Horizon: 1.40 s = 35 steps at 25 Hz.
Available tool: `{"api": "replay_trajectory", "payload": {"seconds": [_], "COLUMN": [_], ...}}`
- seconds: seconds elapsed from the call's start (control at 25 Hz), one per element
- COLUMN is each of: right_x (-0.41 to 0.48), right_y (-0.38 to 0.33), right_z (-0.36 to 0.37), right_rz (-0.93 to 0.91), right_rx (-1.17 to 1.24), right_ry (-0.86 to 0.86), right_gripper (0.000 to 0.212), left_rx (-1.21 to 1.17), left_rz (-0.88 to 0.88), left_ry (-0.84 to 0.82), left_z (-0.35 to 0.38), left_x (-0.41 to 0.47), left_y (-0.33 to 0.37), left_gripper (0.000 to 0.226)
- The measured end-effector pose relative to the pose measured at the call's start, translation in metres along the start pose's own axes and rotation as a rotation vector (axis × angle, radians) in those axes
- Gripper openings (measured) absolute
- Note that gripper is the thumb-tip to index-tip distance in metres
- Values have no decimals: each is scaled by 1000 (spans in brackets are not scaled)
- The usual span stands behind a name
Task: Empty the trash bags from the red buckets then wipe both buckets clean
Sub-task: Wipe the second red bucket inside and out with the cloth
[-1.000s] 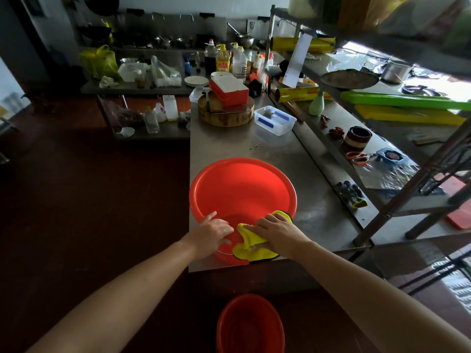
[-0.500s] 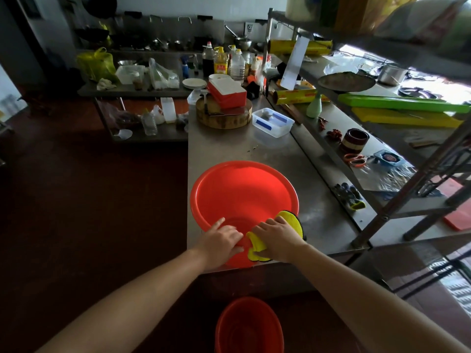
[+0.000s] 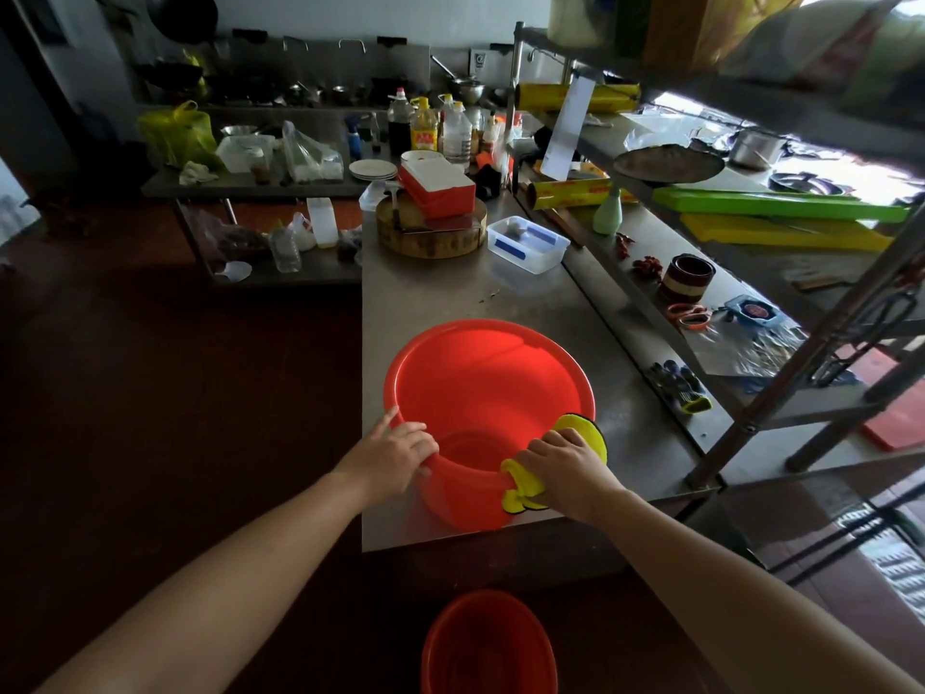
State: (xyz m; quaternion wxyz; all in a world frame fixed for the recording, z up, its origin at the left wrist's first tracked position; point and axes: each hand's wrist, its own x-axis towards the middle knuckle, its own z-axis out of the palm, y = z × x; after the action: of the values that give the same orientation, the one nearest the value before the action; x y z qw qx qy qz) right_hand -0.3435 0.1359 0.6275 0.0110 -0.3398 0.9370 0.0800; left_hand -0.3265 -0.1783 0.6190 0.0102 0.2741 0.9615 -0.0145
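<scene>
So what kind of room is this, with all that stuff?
Most likely a working kitchen, maybe a restaurant's. There is a long steel counter, a thick round chopping block, bottles of oil and sauce, and pans at the back.

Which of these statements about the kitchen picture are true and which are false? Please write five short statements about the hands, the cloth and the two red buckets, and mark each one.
1. The right hand presses a yellow cloth on the rim of the red bucket on the counter. True.
2. The left hand holds a spray bottle. False: it grips the near rim of that bucket and holds nothing else.
3. A second red bucket stands on the floor, below the steel counter. True.
4. A trash bag lines the bucket on the counter. False: its inside shows bare red plastic.
5. The cloth is blue. False: it is yellow with a dark edge.
</scene>
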Motion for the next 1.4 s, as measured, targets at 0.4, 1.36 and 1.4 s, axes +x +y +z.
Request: {"api": "replay_trajectory", "payload": {"seconds": [0.4, 1.36, 1.4], "right_x": [11, -15, -14], "right_y": [-41, 19, 18], "right_z": [-2, 1, 1], "right_rz": [-28, -35, -25], "right_rx": [-21, 42, 35], "right_ry": [78, 75, 64], "right_gripper": [58, 60, 60], "left_rx": [-154, -58, -24], "left_rz": [75, 39, 33], "left_ry": [101, -33, -52], "left_z": [17, 1, -1], "left_x": [12, -2, 0], "left_y": [50, 1, 1], "left_gripper": [42, 43, 47]}}
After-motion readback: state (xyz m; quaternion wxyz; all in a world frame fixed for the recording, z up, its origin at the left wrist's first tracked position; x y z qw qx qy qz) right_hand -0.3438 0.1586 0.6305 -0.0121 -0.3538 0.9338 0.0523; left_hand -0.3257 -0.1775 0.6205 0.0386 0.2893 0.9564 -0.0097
